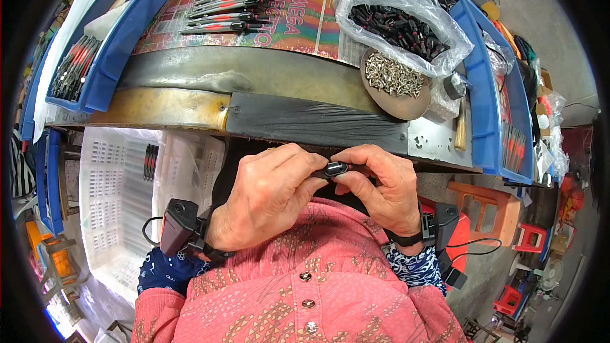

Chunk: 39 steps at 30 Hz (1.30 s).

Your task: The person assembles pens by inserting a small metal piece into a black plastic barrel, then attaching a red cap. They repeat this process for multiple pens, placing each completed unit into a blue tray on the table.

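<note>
Bench: the metal-faced workbench (267, 70) runs across in front of you, w/ a dark strip along its near edge, right above your hands.
Crate: a white slotted plastic crate (121, 197) sits below the bench on your left; a few dark, red-striped pieces rest in it.
Bins: blue bins (121, 38) flank the bench both sides, holding more finished tools.
Finished row: black-and-red handled tools (241, 0) lie in a row on a colourful printed sheet at the back.
Bag: a clear plastic bag of small black parts (400, 25) is at back right, just behind the dish.
Dish: a round dish of silver screws (391, 79) sits near the bench edge on your right, well apart from your hands.
L hand: your left hand (267, 197) is curled nearly closed, thumb and fingers pinching the left end of the part.
R hand: your right hand (381, 184) is curled too, fingertips gripping the part's right end from above and below.
Part: a small black handle piece (335, 169) w/ an oval recess on top is held between both hands, just under the bench edge, over your lap.
Risk 1: the grip is fingertip-only, so I'd judge a slip could drop the piece into your lap or the floor gap.
Risk 2: your fingers cover most of it, so misalignment could go unseen.
Risk 3: the dish is close to the edge; an elbow bump could prob. spill screws.
</note>
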Each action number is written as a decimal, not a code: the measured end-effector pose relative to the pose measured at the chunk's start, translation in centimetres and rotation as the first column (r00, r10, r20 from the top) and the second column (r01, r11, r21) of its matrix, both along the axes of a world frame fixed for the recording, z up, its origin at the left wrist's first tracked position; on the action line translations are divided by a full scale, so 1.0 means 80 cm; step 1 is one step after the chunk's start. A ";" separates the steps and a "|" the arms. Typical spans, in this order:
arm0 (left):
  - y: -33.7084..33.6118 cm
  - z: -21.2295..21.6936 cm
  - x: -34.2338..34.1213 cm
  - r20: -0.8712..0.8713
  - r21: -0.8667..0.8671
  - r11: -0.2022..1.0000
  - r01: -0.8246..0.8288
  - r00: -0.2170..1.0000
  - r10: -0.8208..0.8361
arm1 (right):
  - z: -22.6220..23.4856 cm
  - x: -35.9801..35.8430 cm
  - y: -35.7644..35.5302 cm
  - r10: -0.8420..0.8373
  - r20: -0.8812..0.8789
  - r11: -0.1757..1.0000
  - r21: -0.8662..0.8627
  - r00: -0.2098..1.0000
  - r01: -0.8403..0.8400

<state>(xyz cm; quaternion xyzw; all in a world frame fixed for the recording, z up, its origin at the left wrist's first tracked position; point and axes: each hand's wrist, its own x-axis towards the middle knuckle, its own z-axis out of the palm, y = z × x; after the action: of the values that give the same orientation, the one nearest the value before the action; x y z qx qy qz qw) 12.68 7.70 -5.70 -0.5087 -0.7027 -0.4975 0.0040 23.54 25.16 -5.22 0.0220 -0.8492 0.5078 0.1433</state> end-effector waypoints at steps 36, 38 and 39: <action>0.016 0.007 -0.010 -0.065 0.044 0.999 0.014 0.998 -0.011 | 0.009 -0.002 0.018 0.002 -0.075 0.999 -0.035 0.997 -0.005; 0.020 0.008 -0.012 -0.070 0.051 0.999 0.008 0.998 -0.004 | 0.016 -0.003 0.024 -0.013 -0.073 0.999 0.047 0.997 0.016; 0.021 0.009 -0.013 -0.076 0.049 0.999 0.002 0.997 0.002 | 0.020 -0.002 0.028 -0.051 -0.073 0.998 0.042 0.996 0.055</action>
<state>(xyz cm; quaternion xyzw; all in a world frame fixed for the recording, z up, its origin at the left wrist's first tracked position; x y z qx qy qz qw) 11.63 9.38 -4.95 -0.5270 -0.6897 -0.4947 0.0434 23.37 27.37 -3.66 0.0208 -0.8548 0.4838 0.1866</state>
